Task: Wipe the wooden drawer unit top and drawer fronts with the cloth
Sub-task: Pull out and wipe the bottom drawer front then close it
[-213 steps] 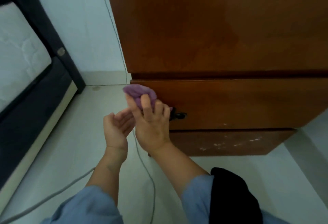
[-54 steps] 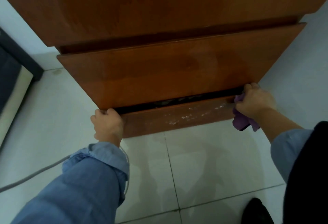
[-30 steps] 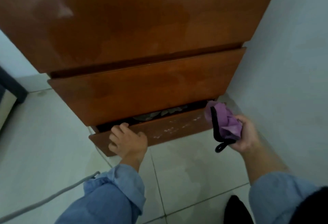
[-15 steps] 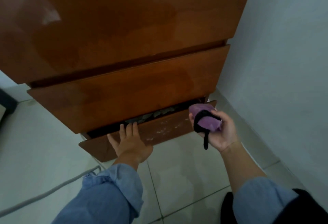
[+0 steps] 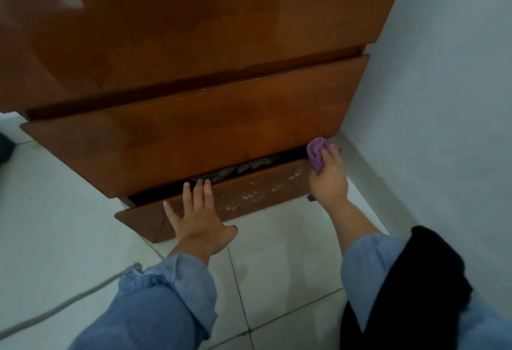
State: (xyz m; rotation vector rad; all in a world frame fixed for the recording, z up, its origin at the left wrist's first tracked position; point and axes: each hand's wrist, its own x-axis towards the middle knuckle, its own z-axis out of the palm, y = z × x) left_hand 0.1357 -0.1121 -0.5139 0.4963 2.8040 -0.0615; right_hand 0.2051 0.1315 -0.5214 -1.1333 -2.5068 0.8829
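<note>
A tall wooden drawer unit fills the upper view. Its bottom drawer is pulled out a little, its front marked with whitish scuffs, and patterned fabric shows in the gap above it. My left hand lies flat on the left part of that drawer front, fingers spread and fingertips at its top edge. My right hand is shut on a bunched purple cloth, pressed against the right end of the bottom drawer front. The middle drawer sits just above both hands.
A pale wall with a skirting board runs close along the unit's right side. White floor tiles lie below. A grey cable crosses the floor at lower left. Dark fabric hangs at lower right.
My right hand has gone from holding the cloth in the air to pressing it on the drawer's right end. My left hand has flattened on the drawer front.
</note>
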